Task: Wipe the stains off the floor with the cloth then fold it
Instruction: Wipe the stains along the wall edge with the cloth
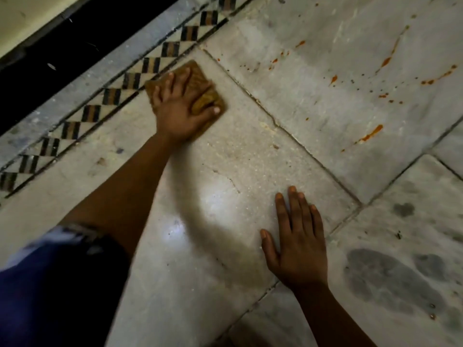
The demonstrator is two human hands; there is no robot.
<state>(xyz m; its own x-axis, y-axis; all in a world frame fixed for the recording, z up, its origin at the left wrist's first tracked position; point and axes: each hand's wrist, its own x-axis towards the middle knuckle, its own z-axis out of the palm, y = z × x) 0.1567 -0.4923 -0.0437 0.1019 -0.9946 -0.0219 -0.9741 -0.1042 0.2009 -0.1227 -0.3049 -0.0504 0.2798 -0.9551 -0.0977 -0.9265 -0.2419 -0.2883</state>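
Your left hand [179, 106] lies spread flat on the square brown cloth [186, 95], fingers straight, pressing it to the pale marble floor [225, 171] beside the black-and-cream checkered border strip [120, 83]. Your right hand [297, 242] rests open, palm down, on the same slab. Orange stains [370, 134] spatter the next tile, well apart from the cloth.

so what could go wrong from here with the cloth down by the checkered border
1. The cloth sits near the checkered border, while the orange stains lie apart on the next slab, so they may get missed.
2. The left hand presses the cloth with spread fingers rather than a firm grip; it could bunch or slip out mid-stroke.
3. The right hand is flat on glossy marble as a brace and might slide if the slab is damp.
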